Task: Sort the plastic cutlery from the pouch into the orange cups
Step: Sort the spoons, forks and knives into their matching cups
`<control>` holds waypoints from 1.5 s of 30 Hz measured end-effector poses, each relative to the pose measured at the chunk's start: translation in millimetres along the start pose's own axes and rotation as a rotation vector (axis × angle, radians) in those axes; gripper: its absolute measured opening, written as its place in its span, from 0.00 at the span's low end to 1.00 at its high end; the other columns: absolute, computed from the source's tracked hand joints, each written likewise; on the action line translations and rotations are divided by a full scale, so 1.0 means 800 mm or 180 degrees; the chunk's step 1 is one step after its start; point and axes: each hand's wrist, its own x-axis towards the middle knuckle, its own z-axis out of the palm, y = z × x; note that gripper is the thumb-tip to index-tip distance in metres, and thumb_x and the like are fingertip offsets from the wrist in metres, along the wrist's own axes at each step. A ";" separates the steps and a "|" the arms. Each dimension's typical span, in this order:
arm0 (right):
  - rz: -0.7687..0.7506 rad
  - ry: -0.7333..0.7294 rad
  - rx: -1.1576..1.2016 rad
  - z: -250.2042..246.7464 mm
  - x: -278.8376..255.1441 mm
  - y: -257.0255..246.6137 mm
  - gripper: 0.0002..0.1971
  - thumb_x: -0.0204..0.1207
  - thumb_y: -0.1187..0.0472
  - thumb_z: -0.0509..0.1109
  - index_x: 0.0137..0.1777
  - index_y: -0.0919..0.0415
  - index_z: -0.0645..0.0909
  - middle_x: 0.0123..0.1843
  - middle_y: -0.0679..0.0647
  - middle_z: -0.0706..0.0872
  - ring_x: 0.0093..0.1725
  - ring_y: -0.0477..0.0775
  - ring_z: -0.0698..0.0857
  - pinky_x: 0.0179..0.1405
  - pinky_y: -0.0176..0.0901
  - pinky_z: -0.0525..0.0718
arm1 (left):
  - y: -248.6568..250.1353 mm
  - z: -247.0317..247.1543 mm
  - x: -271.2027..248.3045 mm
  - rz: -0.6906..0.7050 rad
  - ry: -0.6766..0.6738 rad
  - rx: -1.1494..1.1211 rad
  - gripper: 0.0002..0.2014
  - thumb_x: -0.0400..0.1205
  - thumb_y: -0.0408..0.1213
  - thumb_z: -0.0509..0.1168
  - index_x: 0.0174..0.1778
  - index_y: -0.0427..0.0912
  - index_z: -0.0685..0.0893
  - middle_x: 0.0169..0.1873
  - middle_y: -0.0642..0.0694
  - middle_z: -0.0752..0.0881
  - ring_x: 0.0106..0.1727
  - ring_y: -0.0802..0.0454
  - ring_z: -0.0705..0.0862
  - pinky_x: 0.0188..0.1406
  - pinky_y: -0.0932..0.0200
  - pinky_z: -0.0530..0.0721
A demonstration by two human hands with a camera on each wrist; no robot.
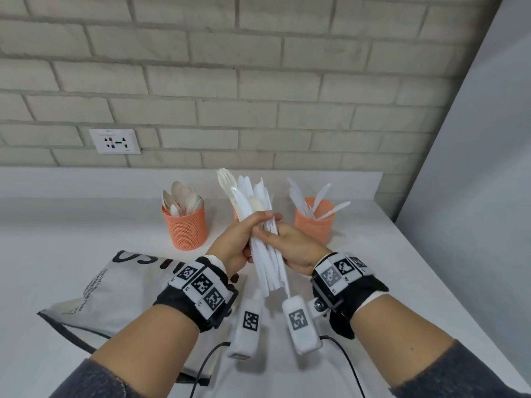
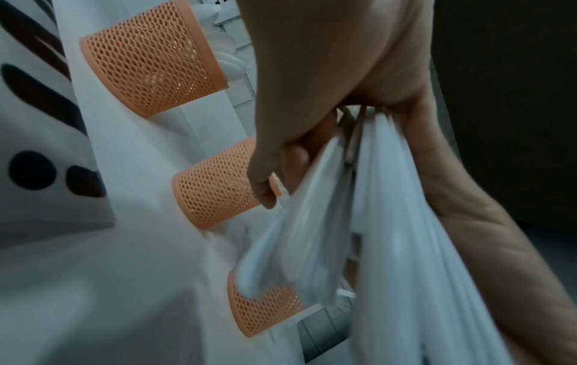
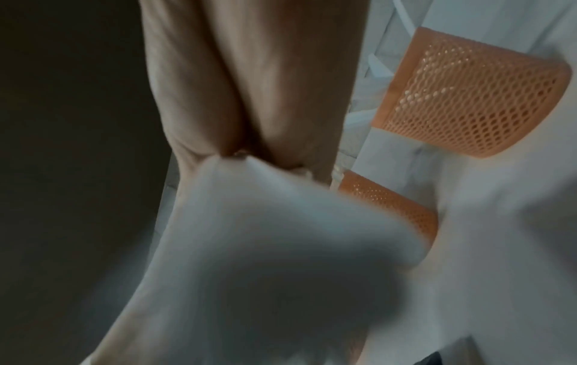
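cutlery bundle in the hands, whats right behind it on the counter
A third orange cup stands behind the bundle, between the spoon cup and the knife cup. Only a sliver shows in the head view; its contents are covered by the bundle and both hands.

White plastic cutlery bundle (image 1: 264, 239) stood upright, gripped above the table. Three orange mesh cups stood in a row: left (image 1: 186, 228) held spoons, right (image 1: 313, 225) knives. Printed pouch (image 1: 115, 291) lay flat.

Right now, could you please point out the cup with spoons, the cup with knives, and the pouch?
cup with spoons (image 1: 187, 228), head view, on its mesh wall.
cup with knives (image 1: 313, 226), head view, on its mesh wall.
pouch (image 1: 126, 288), head view, on its printed grey face.
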 end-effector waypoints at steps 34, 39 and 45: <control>-0.0165 0.1782 -0.0309 -0.040 0.011 0.005 0.14 0.78 0.44 0.64 0.33 0.42 0.85 0.28 0.39 0.83 0.38 0.49 0.81 0.58 0.56 0.79 | 0.008 -0.030 0.024 -0.0010 0.0419 -0.0832 0.07 0.78 0.39 0.70 0.45 0.39 0.82 0.22 0.49 0.82 0.24 0.54 0.83 0.26 0.60 0.84; -0.0228 0.1864 -0.0125 -0.040 0.015 0.005 0.09 0.77 0.45 0.66 0.43 0.45 0.84 0.37 0.41 0.88 0.49 0.50 0.86 0.66 0.59 0.80 | -0.001 -0.024 0.016 -0.0343 0.0010 -0.0188 0.05 0.76 0.29 0.70 0.45 0.34 0.84 0.30 0.44 0.87 0.29 0.54 0.85 0.24 0.64 0.82; -0.0294 0.2239 -0.0095 -0.034 0.019 0.006 0.14 0.76 0.46 0.67 0.52 0.55 0.83 0.46 0.57 0.90 0.50 0.57 0.90 0.57 0.61 0.86 | 0.002 -0.026 0.005 -0.0516 -0.0390 0.0490 0.12 0.74 0.28 0.72 0.54 0.37 0.83 0.41 0.41 0.89 0.41 0.49 0.89 0.45 0.54 0.87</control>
